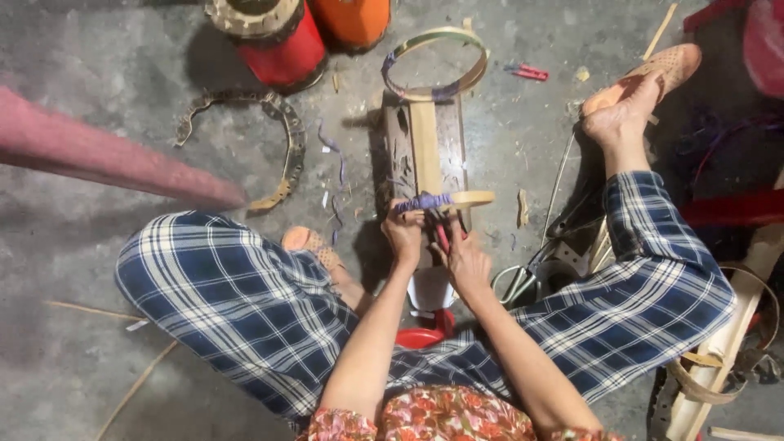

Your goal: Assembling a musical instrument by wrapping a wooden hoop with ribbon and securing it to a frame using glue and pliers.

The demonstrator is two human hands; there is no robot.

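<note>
Seen from above, a person in blue plaid trousers [245, 302] sits on the concrete floor [98, 245] with legs spread to either side of a small wooden block [425, 147] that stands between the knees. Across the block lies a bamboo hoop [437, 61], its far curve resting past the block's top edge and its near ends brought together at the block's near end, where purple strip [423, 202] is wound around the bamboo. The left hand [403, 233] is clenched on the hoop just below that purple binding, pinching it from the left side. The right hand [462, 255] is closed around a red-handled tool [442, 235], which sits just beside the binding and touches the left hand's fingers; whether its tip meets the bamboo I cannot tell. A pair of scissors [516, 282] lies on the floor near the right forearm. Further off, a curved woven band [282, 135] rests on the floor to the left of the block, and a red drum [278, 37] and an orange drum [351, 18] stand at the far edge. A small red clip [529, 73] lies to the right of the hoop. The right foot wears a tan sandal [657, 69].
</note>
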